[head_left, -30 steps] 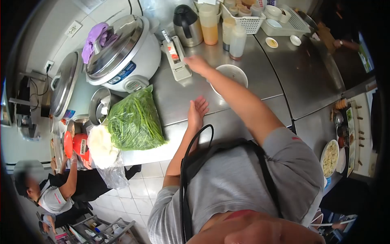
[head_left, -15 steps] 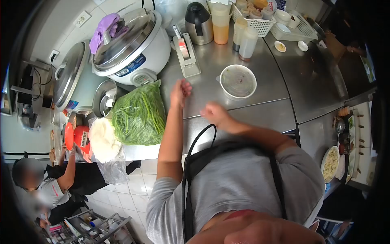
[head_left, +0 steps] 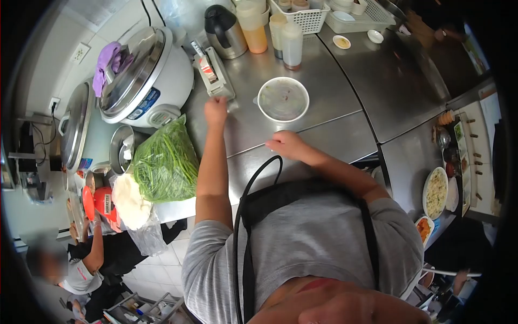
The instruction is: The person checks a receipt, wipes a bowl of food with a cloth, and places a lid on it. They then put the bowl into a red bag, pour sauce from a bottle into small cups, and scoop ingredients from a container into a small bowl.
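My left hand [head_left: 216, 110] is closed at the front end of a pale tape dispenser [head_left: 213, 73], its fingers curled together; what they hold, if anything, is hidden. A marker-like stick leans in the top of the dispenser. My right hand [head_left: 287, 144] is also closed, thumb and fingers pressed together, just in front of a white round takeout bowl [head_left: 284, 99]. A tiny pale speck shows by its fingertips, too small to name. The bowl stands upright under a see-through lid with a tab on its left, and neither hand touches it.
A bag of green vegetables [head_left: 167, 161] lies left of my left arm, before a large rice cooker [head_left: 151, 75]. Behind stand a steel jug [head_left: 225, 31] and squeeze bottles [head_left: 292, 46]. Another person [head_left: 89, 270] works at far left beside a red container [head_left: 103, 202].
My left hand has come up to the dispenser's front end, its fingers more hidden. My right hand has moved nearer the bowl. The whole view has shifted, with counter items now further left.
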Action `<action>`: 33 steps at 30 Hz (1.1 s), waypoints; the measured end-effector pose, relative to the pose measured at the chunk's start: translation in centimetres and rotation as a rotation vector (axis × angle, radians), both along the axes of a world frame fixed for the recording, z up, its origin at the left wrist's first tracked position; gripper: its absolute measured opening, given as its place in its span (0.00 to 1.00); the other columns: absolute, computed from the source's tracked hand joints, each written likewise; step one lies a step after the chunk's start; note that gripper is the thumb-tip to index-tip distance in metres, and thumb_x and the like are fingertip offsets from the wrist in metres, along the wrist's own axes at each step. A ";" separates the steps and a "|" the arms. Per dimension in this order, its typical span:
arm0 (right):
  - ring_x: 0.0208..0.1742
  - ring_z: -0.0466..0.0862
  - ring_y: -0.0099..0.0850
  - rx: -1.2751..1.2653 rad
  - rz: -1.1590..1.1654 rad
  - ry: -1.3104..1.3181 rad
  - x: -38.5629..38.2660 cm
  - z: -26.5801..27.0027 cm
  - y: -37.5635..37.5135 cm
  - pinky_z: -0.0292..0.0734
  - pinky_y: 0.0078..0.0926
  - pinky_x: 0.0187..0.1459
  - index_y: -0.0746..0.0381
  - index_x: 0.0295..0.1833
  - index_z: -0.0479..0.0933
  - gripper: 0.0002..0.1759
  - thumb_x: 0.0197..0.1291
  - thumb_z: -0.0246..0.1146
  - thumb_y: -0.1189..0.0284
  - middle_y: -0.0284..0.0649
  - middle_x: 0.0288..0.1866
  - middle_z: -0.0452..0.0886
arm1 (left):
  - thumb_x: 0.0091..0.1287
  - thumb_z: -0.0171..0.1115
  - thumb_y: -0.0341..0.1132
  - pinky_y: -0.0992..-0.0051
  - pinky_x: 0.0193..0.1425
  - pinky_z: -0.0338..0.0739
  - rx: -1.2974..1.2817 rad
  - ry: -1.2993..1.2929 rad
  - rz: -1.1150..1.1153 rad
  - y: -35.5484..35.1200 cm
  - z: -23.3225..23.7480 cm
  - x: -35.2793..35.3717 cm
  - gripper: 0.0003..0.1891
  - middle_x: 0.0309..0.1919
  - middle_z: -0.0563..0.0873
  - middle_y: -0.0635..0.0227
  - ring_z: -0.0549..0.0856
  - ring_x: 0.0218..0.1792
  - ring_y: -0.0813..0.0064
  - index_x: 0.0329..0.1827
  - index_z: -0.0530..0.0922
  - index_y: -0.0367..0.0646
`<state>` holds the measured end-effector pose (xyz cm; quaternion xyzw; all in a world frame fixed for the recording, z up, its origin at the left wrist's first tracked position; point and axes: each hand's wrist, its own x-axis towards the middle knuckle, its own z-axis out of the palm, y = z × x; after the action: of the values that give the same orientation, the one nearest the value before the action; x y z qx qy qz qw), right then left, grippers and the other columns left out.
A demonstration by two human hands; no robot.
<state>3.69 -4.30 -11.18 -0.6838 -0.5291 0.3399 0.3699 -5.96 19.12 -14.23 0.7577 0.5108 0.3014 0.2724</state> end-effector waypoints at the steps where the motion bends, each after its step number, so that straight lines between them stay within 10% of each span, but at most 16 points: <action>1: 0.21 0.73 0.39 0.020 -0.053 0.026 0.7 0.6 -0.8 0.65 0.34 0.24 0.67 0.21 0.71 0.19 0.50 0.56 0.60 0.48 0.19 0.72 | 0.49 0.59 0.36 0.73 0.27 0.71 -0.046 -0.175 -0.027 0.0 0.6 1.4 0.10 0.17 0.79 0.62 0.78 0.22 0.71 0.23 0.75 0.36; 5: 0.21 0.72 0.36 0.090 -0.270 0.053 4.8 0.7 -3.7 0.65 0.32 0.25 0.68 0.23 0.71 0.19 0.51 0.55 0.61 0.47 0.19 0.71 | 0.54 0.58 0.32 0.82 0.23 0.67 -0.228 -0.611 -0.176 -0.8 2.0 7.7 0.08 0.16 0.74 0.72 0.72 0.19 0.83 0.23 0.73 0.37; 9: 0.21 0.67 0.22 0.040 -0.352 0.003 7.4 -2.7 -4.9 0.64 0.23 0.24 0.69 0.24 0.70 0.17 0.53 0.55 0.64 0.38 0.16 0.68 | 0.53 0.59 0.32 0.81 0.22 0.65 -0.479 -0.648 -0.174 -2.2 0.2 11.4 0.08 0.16 0.76 0.70 0.71 0.19 0.83 0.22 0.73 0.37; 15: 0.22 0.72 0.31 0.093 -0.345 0.149 8.3 -3.3 -2.5 0.67 0.27 0.27 0.68 0.27 0.73 0.16 0.50 0.57 0.63 0.42 0.17 0.71 | 0.52 0.59 0.32 0.79 0.26 0.70 -1.077 -0.502 -0.365 -1.4 -3.9 10.3 0.08 0.22 0.78 0.66 0.75 0.21 0.78 0.30 0.74 0.35; 21: 0.31 0.75 0.32 -0.084 -0.382 0.052 9.8 -3.8 -1.4 0.69 0.27 0.34 0.66 0.43 0.72 0.18 0.49 0.58 0.65 0.44 0.32 0.76 | 0.52 0.60 0.36 0.78 0.31 0.71 -0.709 -0.095 -0.335 -0.8 -3.3 8.5 0.11 0.26 0.80 0.65 0.78 0.29 0.77 0.32 0.75 0.36; 27: 0.64 0.51 0.42 0.434 -0.412 0.006 6.3 -3.9 -4.3 0.46 0.31 0.61 0.69 0.62 0.45 0.33 0.54 0.51 0.73 0.54 0.63 0.49 | 0.60 0.49 0.44 0.78 0.32 0.69 -0.483 -0.491 -0.266 -0.6 -1.3 6.2 0.15 0.29 0.77 0.70 0.74 0.28 0.79 0.37 0.73 0.41; 28: 0.67 0.45 0.41 0.552 -0.295 0.128 5.4 -4.3 -4.5 0.39 0.31 0.63 0.70 0.63 0.40 0.34 0.55 0.49 0.75 0.54 0.65 0.44 | 0.62 0.44 0.49 0.77 0.35 0.67 -0.452 -0.419 -0.523 0.1 -3.1 5.7 0.18 0.28 0.76 0.72 0.73 0.29 0.79 0.36 0.73 0.43; 31: 0.67 0.30 0.35 0.558 -0.254 0.565 4.0 -5.2 -2.2 0.26 0.28 0.63 0.72 0.62 0.27 0.36 0.58 0.43 0.75 0.50 0.67 0.27 | 0.63 0.43 0.44 0.70 0.60 0.59 -0.717 -0.427 -0.332 -6.3 -0.8 6.6 0.24 0.56 0.65 0.57 0.64 0.58 0.66 0.55 0.63 0.34; 33: 0.67 0.36 0.37 0.472 -0.344 0.356 4.2 -4.1 -0.8 0.31 0.27 0.64 0.73 0.62 0.29 0.35 0.59 0.41 0.67 0.51 0.66 0.35 | 0.64 0.43 0.40 0.73 0.58 0.61 -1.073 -0.796 -0.386 -7.5 -1.5 6.7 0.20 0.51 0.70 0.58 0.69 0.53 0.68 0.53 0.64 0.33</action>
<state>7.93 -5.13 -15.29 -0.5884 -0.3973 0.2551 0.6564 0.74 11.62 -15.69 0.4276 0.3065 0.2081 0.8246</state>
